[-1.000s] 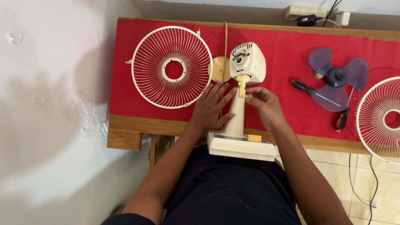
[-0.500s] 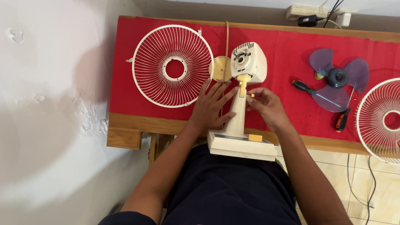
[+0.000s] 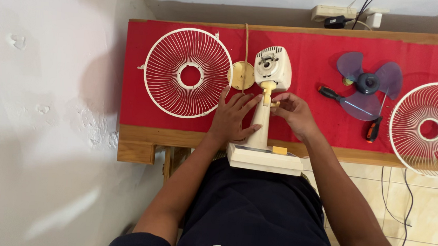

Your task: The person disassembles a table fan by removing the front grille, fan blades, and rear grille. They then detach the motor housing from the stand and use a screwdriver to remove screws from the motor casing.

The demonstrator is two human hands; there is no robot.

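Note:
A cream desk fan body lies on the red-covered table (image 3: 136,111), its motor head (image 3: 273,67) pointing away and its square base (image 3: 264,159) hanging over the near edge. My left hand (image 3: 232,118) lies flat against the left side of the fan's neck (image 3: 262,122), fingers spread. My right hand (image 3: 294,112) pinches at the yellowish joint (image 3: 268,92) just under the motor head; whatever it pinches is too small to make out.
A white wire fan guard (image 3: 187,72) lies left of the motor, a round brass-coloured disc (image 3: 241,75) beside it. To the right lie a translucent blue fan blade (image 3: 367,83), two screwdrivers (image 3: 336,94) (image 3: 374,127) and a second guard (image 3: 429,128). A power strip (image 3: 342,14) sits behind the table.
My hands have stayed on the fan's neck with only slight finger movement. Nothing else on the table moved.

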